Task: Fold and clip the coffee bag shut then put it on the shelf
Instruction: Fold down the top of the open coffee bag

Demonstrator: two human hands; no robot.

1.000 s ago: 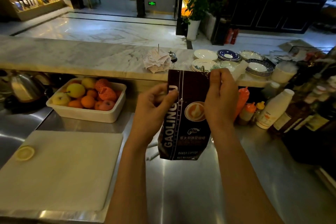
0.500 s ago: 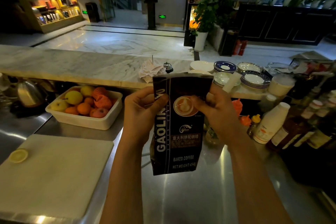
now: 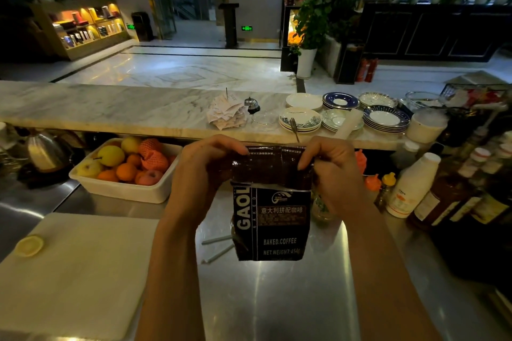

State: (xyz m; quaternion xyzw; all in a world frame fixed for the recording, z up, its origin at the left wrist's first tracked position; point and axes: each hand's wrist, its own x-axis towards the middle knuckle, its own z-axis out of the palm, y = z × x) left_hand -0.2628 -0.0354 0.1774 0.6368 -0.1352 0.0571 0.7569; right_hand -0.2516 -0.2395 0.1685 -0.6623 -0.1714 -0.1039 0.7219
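A dark brown coffee bag (image 3: 279, 224) with white lettering hangs upright above the steel counter (image 3: 277, 299), held in the air at chest height. Its top part is bent forward and down into a flap (image 3: 273, 167) over the front. My left hand (image 3: 205, 171) grips the flap's left end, thumb behind and fingers over the fold. My right hand (image 3: 332, 174) pinches the flap's right end. I see no clip in either hand. A lit shelf unit (image 3: 86, 28) stands far off at the back left.
A white tub of fruit (image 3: 124, 171) sits left of the bag, a white cutting board (image 3: 74, 268) with a lemon slice (image 3: 29, 245) at front left. Stacked plates (image 3: 343, 113) and receipts (image 3: 228, 112) lie on the marble bar. Bottles (image 3: 412, 183) crowd the right side. Two straws (image 3: 217, 248) lie under the bag.
The bag's top has been folded forward and down over the cup picture. Both hands have moved up to the fold's two ends. The view has tilted up slightly.
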